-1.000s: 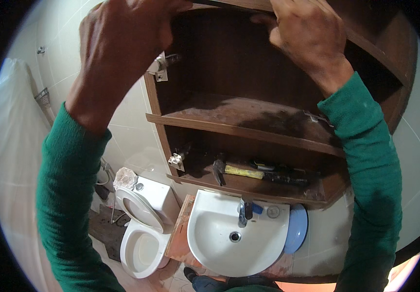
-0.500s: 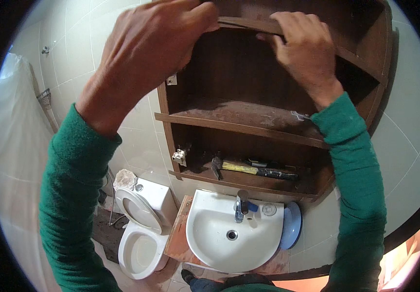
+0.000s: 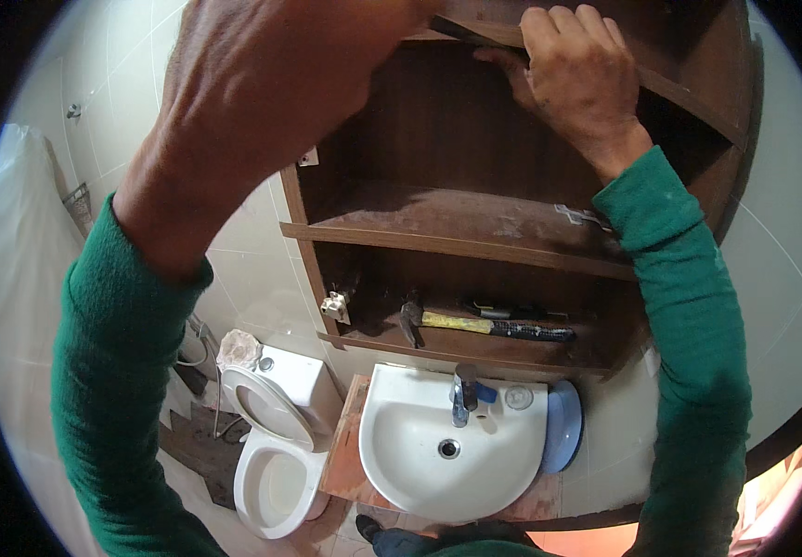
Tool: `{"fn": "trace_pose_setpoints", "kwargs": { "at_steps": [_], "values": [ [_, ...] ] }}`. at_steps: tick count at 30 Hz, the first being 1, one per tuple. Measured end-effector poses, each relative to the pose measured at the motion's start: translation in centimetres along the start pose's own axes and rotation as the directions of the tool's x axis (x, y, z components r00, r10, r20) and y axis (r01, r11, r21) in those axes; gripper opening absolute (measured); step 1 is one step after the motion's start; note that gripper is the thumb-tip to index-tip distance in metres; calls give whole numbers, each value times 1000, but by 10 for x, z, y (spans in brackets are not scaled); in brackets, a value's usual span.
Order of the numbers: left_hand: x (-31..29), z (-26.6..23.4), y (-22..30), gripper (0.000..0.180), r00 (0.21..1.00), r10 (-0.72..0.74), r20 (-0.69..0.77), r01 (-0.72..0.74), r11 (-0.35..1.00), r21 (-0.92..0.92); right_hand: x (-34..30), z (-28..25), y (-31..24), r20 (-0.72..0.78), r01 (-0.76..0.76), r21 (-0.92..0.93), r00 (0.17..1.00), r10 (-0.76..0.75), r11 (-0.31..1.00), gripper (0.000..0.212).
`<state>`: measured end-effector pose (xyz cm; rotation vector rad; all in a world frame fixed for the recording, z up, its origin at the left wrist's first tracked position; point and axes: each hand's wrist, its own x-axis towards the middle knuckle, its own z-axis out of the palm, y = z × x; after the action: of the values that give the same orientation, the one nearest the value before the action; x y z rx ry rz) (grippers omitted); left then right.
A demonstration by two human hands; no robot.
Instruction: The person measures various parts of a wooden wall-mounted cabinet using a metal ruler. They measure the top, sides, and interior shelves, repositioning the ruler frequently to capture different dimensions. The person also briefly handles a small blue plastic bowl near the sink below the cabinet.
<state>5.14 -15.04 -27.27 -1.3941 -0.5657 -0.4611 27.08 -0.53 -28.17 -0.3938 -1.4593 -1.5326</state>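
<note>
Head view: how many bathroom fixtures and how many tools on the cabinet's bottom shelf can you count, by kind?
Toilet: 1
Sink: 1
Hammer: 1
Total: 3
Something dark lies behind the hammer, too unclear to count.

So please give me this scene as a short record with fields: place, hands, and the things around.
place: bathroom, dark wooden wall cabinet above a white sink
left hand: left hand raised to the cabinet's top, close to the camera
right hand: right hand with fingers on the top shelf edge
lower shelf: hammer with yellow and black handle
other: white toilet with lid up, blue lid beside the sink
</note>
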Motion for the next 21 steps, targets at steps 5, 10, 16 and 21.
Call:
{"fn": "trace_pose_setpoints", "kwargs": {
  "at_steps": [5,10,16,21],
  "values": [
    [-10,17,-5,9,995,-61,-74,55,995,-78,3,4,-5,-5,-44,-14,999,44,999,21],
    [-23,36,-10,9,984,-134,-116,114,980,-160,3,3,-5,59,-82,-11,995,83,997,26],
    [-36,44,-16,15,981,-176,-84,163,976,-141,6,1,-5,21,-64,-1,998,64,998,28],
    [-68,87,-18,28,979,-200,-48,196,977,-84,2,6,-5,186,-54,-78,980,68,995,24]
  ]
}}
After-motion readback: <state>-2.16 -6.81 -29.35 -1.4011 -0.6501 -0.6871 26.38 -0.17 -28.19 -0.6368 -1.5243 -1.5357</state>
